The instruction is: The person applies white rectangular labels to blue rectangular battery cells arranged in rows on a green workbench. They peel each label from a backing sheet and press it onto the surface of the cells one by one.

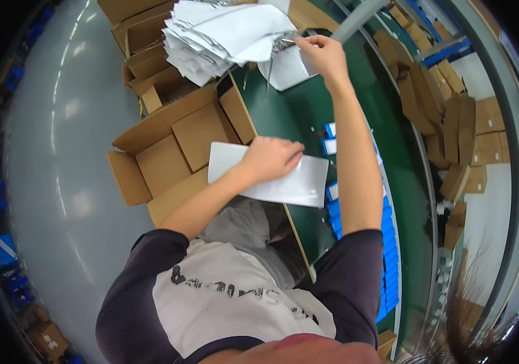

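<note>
A white, flat, pouch-like sheet (229, 159) lies across the edge of the green table, partly over an open carton. My left hand (271, 161) is closed on it from above, its fingers curled at the sheet's far edge. Farther off, my right hand (323, 56) pinches a thin silvery strand at the side of a tall, uneven stack of white sheets (229, 33). More silvery strands (280, 43) stick out there and hang over the table. Below them rests another white piece (286, 68).
The open brown carton (165, 161) stands left of the green table (277, 112), with more cartons (156, 76) behind it. Rows of blue packs (388, 255) line the table's right side. A grey post (362, 18) rises at the back; shelves with cardboard boxes (487, 145) stand right.
</note>
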### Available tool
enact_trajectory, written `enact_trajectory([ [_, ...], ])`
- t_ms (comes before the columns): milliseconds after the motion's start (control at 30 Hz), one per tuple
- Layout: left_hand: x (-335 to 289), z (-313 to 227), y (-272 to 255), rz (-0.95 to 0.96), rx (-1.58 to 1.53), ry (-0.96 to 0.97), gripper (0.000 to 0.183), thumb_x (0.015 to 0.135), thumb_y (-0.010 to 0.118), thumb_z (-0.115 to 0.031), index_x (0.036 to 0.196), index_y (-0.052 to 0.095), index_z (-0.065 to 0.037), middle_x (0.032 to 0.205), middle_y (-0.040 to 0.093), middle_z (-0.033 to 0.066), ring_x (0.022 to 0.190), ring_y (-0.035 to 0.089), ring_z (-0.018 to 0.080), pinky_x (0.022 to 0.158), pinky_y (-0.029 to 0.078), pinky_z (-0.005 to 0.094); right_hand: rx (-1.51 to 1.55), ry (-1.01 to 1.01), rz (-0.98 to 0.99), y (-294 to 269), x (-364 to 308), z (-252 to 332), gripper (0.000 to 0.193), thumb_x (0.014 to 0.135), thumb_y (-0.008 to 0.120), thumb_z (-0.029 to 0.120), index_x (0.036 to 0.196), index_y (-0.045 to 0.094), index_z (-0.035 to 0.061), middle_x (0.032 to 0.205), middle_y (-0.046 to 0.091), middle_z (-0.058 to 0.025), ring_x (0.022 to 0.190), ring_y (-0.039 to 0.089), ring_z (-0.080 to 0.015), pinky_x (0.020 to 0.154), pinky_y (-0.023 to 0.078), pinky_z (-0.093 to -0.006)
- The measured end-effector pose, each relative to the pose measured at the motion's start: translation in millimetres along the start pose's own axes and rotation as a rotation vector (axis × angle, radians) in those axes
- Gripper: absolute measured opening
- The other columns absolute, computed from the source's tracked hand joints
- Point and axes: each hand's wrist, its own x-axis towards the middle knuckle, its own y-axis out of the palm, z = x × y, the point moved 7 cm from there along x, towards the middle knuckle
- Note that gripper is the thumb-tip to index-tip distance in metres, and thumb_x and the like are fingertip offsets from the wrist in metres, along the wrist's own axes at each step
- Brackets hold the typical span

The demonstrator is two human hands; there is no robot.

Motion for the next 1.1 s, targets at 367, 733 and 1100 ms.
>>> enact_trajectory([
  [367,6.1,2.7,0.5,0.072,-0.058,-0.026,0.020,0.090,0.068,-0.024,0.104,0.075,-0.013,0.081,0.075,0.0056,0.071,0.073,0.0280,0.058,0.056,0.0425,-0.571,0.075,-0.107,49.6,49.8,7.7,0.060,0.068,0.087,0.037,0.121,0.072,0.0132,0.112,0.077,-0.0140,0.105,0.073,-0.0319,0.092,0.058,-0.0425],
  [733,-5.3,0.0,-6.7,0.183,-0.338,0.175,0.015,0.096,0.068,-0.020,0.099,0.078,-0.010,0.094,0.079,0.0087,0.081,0.075,0.0290,0.071,0.059,0.0378,-0.121,-0.130,0.073,-126.7,-140.1,-15.5,0.049,0.090,0.077,0.019,0.131,0.052,0.0111,0.111,0.072,-0.0099,0.094,0.066,-0.0188,0.080,0.054,-0.0329],
  [1100,-21.1,-93.7,5.4,0.324,-0.390,0.338,0.019,0.097,0.067,-0.023,0.111,0.077,-0.016,0.089,0.077,0.0102,0.073,0.072,0.0311,0.066,0.056,0.0412,-0.185,0.275,-0.215,-165.9,-330.9,-50.6,0.036,0.088,0.077,0.005,0.103,0.044,0.0096,0.094,0.076,-0.0074,0.078,0.063,-0.0133,0.066,0.047,-0.0288],
])
